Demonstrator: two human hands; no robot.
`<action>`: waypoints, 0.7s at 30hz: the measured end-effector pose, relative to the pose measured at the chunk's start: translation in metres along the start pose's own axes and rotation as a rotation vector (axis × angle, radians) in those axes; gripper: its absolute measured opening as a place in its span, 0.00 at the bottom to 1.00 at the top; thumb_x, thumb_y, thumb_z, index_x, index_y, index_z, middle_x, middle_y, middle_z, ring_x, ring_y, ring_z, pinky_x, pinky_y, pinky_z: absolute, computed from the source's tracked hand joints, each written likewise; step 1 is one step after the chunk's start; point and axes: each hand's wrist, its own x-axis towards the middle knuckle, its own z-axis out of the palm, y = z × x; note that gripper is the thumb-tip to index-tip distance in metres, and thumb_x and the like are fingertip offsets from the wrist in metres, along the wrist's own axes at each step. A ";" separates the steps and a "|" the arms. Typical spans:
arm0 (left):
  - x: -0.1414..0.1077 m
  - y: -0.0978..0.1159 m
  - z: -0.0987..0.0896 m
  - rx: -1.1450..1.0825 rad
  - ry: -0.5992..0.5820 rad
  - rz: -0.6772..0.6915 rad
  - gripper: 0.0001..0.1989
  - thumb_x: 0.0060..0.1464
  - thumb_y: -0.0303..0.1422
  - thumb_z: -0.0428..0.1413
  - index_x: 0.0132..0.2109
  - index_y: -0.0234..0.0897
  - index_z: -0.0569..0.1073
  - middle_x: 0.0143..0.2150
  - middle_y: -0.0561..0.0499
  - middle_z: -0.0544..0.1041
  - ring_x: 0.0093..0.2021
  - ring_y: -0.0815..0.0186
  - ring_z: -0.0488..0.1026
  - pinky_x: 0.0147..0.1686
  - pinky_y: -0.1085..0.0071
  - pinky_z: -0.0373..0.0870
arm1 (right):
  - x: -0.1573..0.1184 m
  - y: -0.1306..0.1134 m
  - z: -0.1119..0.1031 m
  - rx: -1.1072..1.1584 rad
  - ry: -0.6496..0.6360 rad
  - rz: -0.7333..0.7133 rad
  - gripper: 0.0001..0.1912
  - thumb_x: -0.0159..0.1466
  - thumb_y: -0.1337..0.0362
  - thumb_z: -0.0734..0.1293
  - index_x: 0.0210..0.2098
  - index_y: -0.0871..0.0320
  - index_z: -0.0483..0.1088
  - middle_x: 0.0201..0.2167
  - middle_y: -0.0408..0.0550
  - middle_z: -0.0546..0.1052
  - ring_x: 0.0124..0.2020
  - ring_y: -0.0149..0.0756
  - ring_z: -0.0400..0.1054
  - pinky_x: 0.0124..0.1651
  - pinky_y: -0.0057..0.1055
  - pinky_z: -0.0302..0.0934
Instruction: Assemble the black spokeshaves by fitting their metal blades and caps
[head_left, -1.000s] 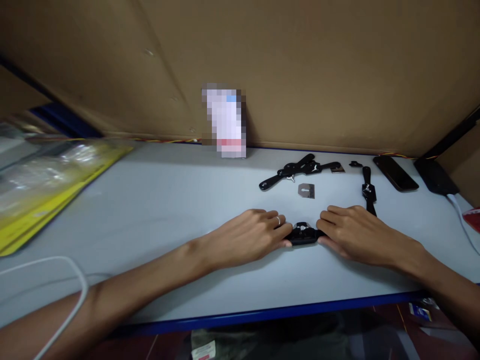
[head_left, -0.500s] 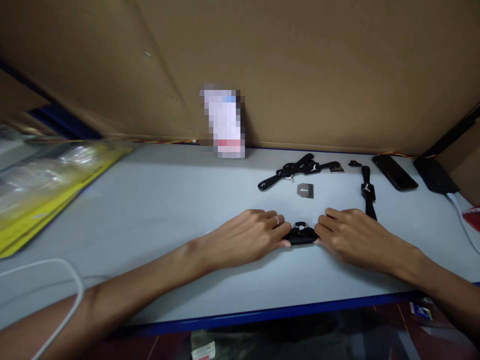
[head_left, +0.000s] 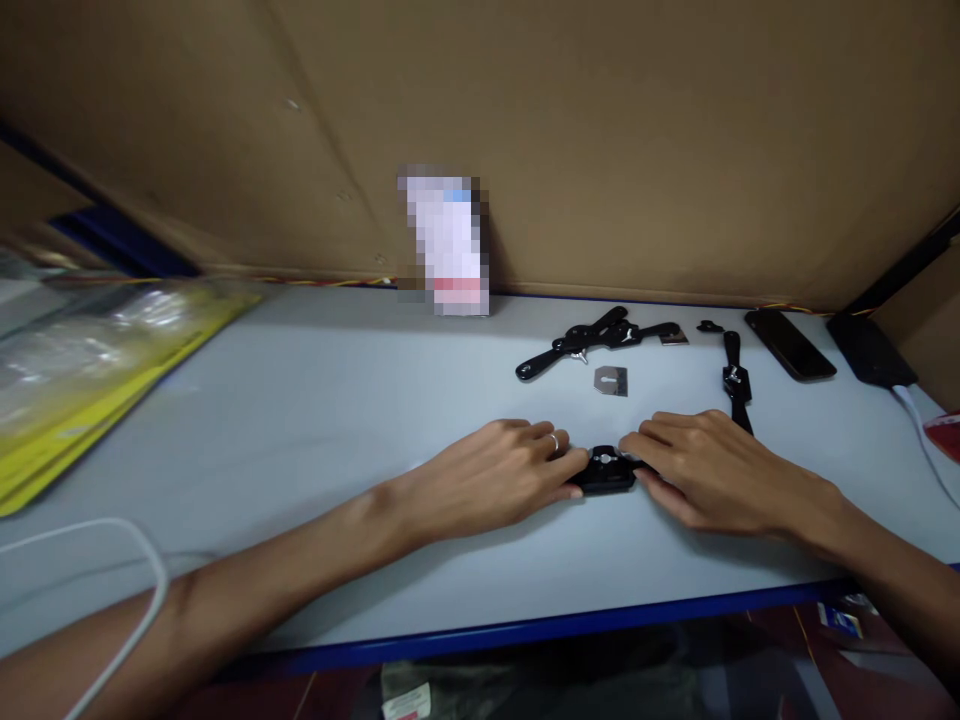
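A black spokeshave [head_left: 606, 474] lies close to the table's front edge, between my two hands. My left hand [head_left: 517, 470], with a ring on one finger, is closed round its left handle, which the fingers hide. From the other side my right hand [head_left: 701, 470] pinches the spokeshave where its right handle meets the body. Those fingertips rest at the body's upper right corner, with the thumb lower down. Just beyond lies a loose slotted metal blade [head_left: 611, 381]. Farther back are other black spokeshaves [head_left: 592, 338], crossing each other, and one more spokeshave [head_left: 736, 380] behind my right hand.
A second blade [head_left: 673, 337] and a small black part [head_left: 709, 327] lie at the back. To their right are a phone [head_left: 791, 345] and a black device [head_left: 870, 350] with a white cable. Yellow plastic packets [head_left: 112, 370] cover the left side. Cardboard [head_left: 600, 150] walls the rear.
My right hand has shifted its grip: the fingertips moved left onto the spokeshave's upper right corner and the thumb spread away. The spokeshave tilted slightly, showing more of its top face. My left hand stayed put.
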 end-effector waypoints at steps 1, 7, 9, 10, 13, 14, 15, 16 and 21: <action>0.000 0.000 0.000 -0.004 0.008 0.002 0.19 0.73 0.40 0.39 0.40 0.36 0.68 0.32 0.50 0.74 0.28 0.65 0.70 0.25 0.65 0.60 | 0.000 0.000 0.001 0.003 0.006 -0.001 0.08 0.66 0.72 0.60 0.41 0.62 0.71 0.33 0.50 0.76 0.33 0.36 0.66 0.30 0.32 0.45; 0.000 0.000 0.001 0.006 0.007 0.003 0.19 0.73 0.41 0.38 0.41 0.36 0.68 0.32 0.50 0.74 0.28 0.65 0.70 0.26 0.65 0.61 | 0.001 0.001 0.009 0.042 0.124 -0.019 0.12 0.70 0.71 0.57 0.41 0.61 0.72 0.31 0.49 0.75 0.31 0.34 0.63 0.31 0.32 0.46; 0.000 0.000 0.002 0.010 -0.002 0.000 0.19 0.73 0.41 0.38 0.41 0.36 0.68 0.32 0.51 0.74 0.28 0.65 0.70 0.26 0.65 0.61 | 0.003 0.000 0.012 0.040 0.129 -0.027 0.13 0.70 0.72 0.56 0.38 0.61 0.72 0.30 0.48 0.74 0.30 0.34 0.63 0.30 0.32 0.46; 0.000 0.000 0.002 0.008 -0.005 -0.001 0.20 0.73 0.41 0.38 0.41 0.36 0.68 0.32 0.51 0.74 0.28 0.65 0.70 0.26 0.66 0.61 | 0.004 -0.001 0.013 0.039 0.126 -0.031 0.13 0.70 0.73 0.56 0.37 0.62 0.72 0.30 0.48 0.73 0.30 0.34 0.62 0.30 0.32 0.46; 0.000 0.000 0.002 -0.008 0.003 -0.007 0.21 0.73 0.42 0.37 0.41 0.36 0.69 0.31 0.51 0.73 0.28 0.65 0.69 0.26 0.66 0.60 | 0.005 -0.003 0.016 0.062 0.120 -0.037 0.13 0.69 0.74 0.56 0.35 0.62 0.71 0.30 0.49 0.73 0.30 0.33 0.61 0.30 0.32 0.47; 0.000 0.000 0.002 -0.015 0.009 -0.007 0.22 0.73 0.42 0.36 0.41 0.36 0.69 0.31 0.51 0.73 0.27 0.65 0.69 0.26 0.66 0.60 | 0.005 -0.003 0.017 0.074 0.123 -0.033 0.13 0.69 0.74 0.56 0.35 0.62 0.71 0.30 0.49 0.73 0.29 0.33 0.61 0.30 0.32 0.47; 0.000 0.000 0.002 -0.022 0.018 -0.007 0.22 0.73 0.42 0.36 0.40 0.36 0.69 0.31 0.50 0.73 0.27 0.65 0.69 0.25 0.66 0.60 | 0.006 -0.003 0.017 0.086 0.129 -0.026 0.13 0.69 0.74 0.56 0.35 0.62 0.70 0.30 0.49 0.73 0.29 0.33 0.61 0.30 0.32 0.47; 0.000 0.000 0.002 -0.029 0.025 -0.007 0.23 0.73 0.42 0.36 0.40 0.36 0.69 0.31 0.50 0.73 0.27 0.65 0.68 0.25 0.66 0.60 | 0.006 -0.003 0.018 0.099 0.137 -0.017 0.12 0.69 0.74 0.56 0.35 0.62 0.70 0.30 0.49 0.74 0.29 0.33 0.60 0.30 0.32 0.47; 0.001 0.000 0.001 -0.032 0.022 -0.009 0.22 0.73 0.42 0.36 0.39 0.36 0.69 0.30 0.50 0.73 0.26 0.65 0.68 0.25 0.65 0.60 | 0.007 -0.006 0.020 0.157 0.174 0.033 0.13 0.70 0.71 0.57 0.34 0.61 0.69 0.29 0.48 0.73 0.28 0.32 0.60 0.31 0.32 0.48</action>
